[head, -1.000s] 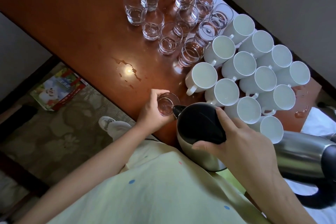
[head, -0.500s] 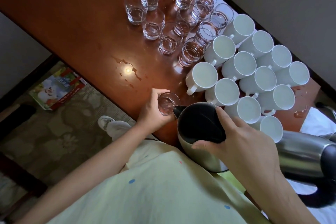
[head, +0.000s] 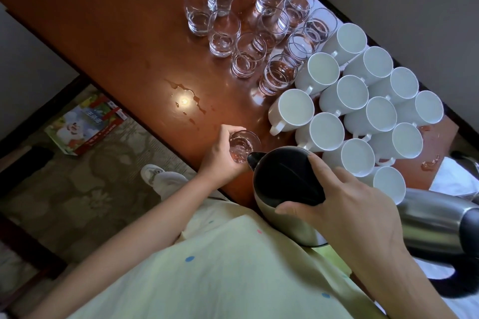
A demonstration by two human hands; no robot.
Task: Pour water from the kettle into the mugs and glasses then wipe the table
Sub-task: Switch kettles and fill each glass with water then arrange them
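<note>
My left hand (head: 223, 155) grips a small clear glass (head: 242, 145) near the table's front edge. My right hand (head: 355, 215) holds a steel kettle (head: 282, 189) with a black lid, tilted so that its spout sits at the glass's rim. Rippling water shows in the glass. Several clear glasses (head: 248, 57), some holding water, stand at the back of the brown wooden table (head: 116, 23). Several white mugs (head: 360, 111) are packed together at the right.
A small puddle (head: 185, 98) glints mid-table, and more drops (head: 430, 163) lie at the right end. A second steel kettle (head: 440, 223) lies at the right edge. On the patterned floor left of the table lies a colourful box (head: 83, 124); my shoe (head: 151, 172) shows below.
The kettle's spout has stayed at the glass, and water now ripples inside it. Both hands have barely shifted.
</note>
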